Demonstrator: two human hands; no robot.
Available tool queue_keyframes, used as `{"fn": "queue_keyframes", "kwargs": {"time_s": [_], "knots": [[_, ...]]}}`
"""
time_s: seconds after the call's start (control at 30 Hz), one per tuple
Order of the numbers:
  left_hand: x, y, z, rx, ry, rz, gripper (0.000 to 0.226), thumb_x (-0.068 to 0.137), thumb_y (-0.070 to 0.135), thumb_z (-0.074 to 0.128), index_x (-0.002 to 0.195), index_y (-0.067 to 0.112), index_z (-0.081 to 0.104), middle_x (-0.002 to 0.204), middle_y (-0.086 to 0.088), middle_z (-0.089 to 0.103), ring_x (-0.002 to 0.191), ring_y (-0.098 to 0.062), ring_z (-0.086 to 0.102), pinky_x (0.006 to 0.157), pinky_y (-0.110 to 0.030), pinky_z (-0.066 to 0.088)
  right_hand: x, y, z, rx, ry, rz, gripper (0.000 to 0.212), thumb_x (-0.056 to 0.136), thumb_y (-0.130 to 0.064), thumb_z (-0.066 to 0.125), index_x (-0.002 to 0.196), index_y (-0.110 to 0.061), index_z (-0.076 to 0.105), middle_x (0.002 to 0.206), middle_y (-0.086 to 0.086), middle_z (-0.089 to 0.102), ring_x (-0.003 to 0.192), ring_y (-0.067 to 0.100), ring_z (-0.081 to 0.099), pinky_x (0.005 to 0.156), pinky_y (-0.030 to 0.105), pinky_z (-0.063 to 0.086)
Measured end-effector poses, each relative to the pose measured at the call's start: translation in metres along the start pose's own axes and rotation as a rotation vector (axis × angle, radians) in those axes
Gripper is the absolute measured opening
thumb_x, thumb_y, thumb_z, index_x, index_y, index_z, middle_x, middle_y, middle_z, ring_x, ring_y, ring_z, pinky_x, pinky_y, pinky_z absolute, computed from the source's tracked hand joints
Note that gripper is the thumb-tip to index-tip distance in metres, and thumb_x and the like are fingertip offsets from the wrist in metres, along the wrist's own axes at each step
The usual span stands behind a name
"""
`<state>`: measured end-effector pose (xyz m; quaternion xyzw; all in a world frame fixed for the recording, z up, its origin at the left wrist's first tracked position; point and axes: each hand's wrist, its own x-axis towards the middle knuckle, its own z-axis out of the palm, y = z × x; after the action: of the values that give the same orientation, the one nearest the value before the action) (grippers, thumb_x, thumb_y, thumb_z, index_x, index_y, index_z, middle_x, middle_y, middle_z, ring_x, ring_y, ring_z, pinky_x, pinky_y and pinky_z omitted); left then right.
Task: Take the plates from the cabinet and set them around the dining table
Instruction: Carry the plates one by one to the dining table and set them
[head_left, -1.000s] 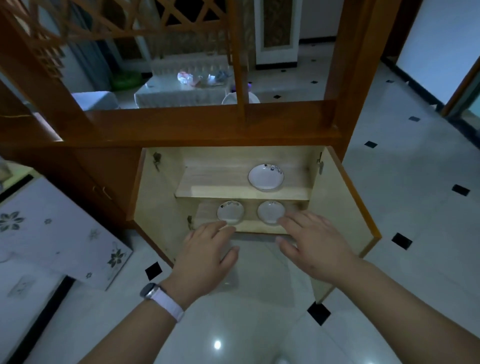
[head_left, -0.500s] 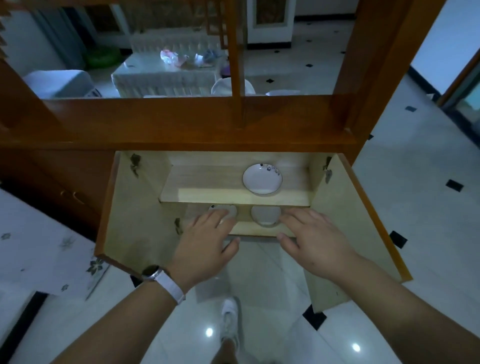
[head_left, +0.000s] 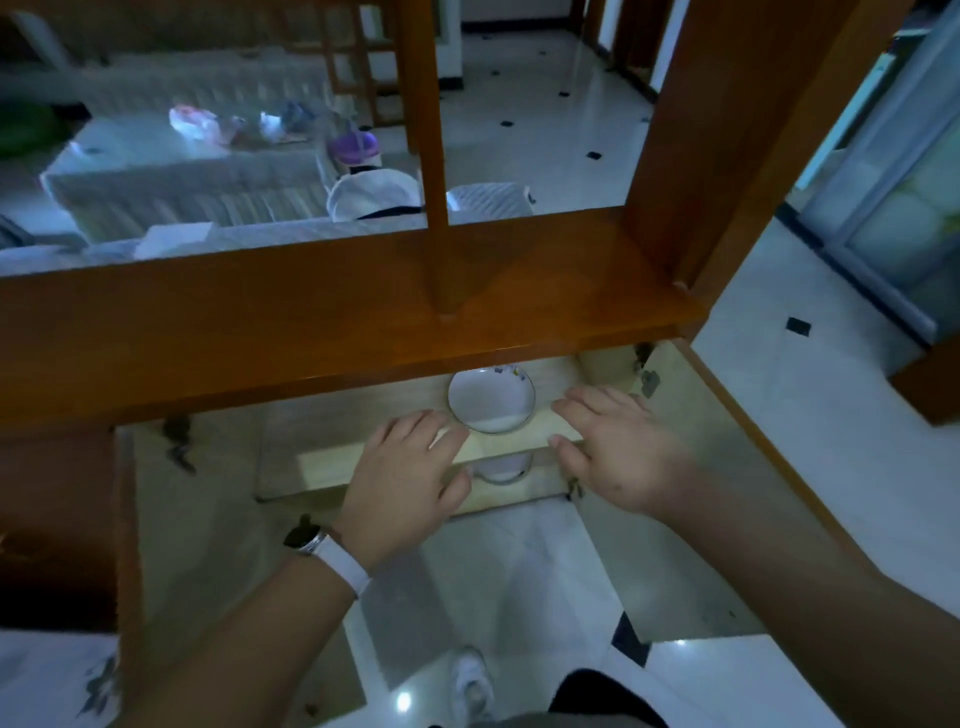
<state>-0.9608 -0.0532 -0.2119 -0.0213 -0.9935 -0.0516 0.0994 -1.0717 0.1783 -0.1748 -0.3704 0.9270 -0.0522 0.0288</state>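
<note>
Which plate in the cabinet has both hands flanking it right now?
The plate on the upper shelf, with the coloured marks on its far rim. The lower plate sits beneath the shelf board, mostly hidden.

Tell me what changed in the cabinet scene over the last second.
Both hands rose from the lower shelf level to the upper shelf: the left hand and right hand now flank the upper plate, spread open and holding nothing. The view moved closer, so only one lower plate shows, partly hidden. The plates stayed in place and the cabinet doors remain open.
</note>
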Motion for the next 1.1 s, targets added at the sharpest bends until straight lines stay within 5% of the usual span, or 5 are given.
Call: {"fn": "queue_keyframes", "kwargs": {"time_s": [0.2, 0.63, 1.1], "knots": [[0.03, -0.02, 0.014, -0.012, -0.029, 0.09, 0.038, 0.087, 0.043, 0.049, 0.113, 0.021, 0.067, 0.118, -0.001, 0.065, 0.11, -0.024, 0.057, 0.089, -0.035, 0.036, 0.019, 0.003, 0.006, -0.014, -0.052, 0.049, 0.059, 0.09, -0.051, 0.024, 0.123, -0.018, 0.06, 0.13, 0.004, 0.058, 0.116, 0.025, 0.053, 0.094, 0.041, 0.041], [0.093, -0.049, 0.15, -0.076, -0.152, 0.174, 0.04, 0.087, 0.036, 0.051, 0.119, 0.016, 0.065, 0.126, -0.008, 0.062, 0.116, -0.03, 0.052, 0.093, -0.039, 0.034, 0.081, 0.074, 0.12, 0.001, -0.205, 0.063, 0.049, 0.098, -0.044, 0.036, 0.138, -0.017, 0.043, 0.143, 0.006, 0.043, 0.129, 0.028, 0.039, 0.102, 0.044, 0.032], [0.135, -0.118, 0.335, -0.145, -0.254, -0.299, 0.047, 0.082, 0.04, 0.046, 0.116, 0.011, 0.062, 0.11, -0.016, 0.064, 0.096, -0.038, 0.056, 0.075, -0.041, 0.048, 0.186, 0.133, 0.305, 0.174, -0.182, 0.178, 0.046, 0.094, -0.039, 0.044, 0.132, -0.014, 0.05, 0.132, 0.009, 0.053, 0.113, 0.028, 0.05, 0.088, 0.039, 0.043]]}}
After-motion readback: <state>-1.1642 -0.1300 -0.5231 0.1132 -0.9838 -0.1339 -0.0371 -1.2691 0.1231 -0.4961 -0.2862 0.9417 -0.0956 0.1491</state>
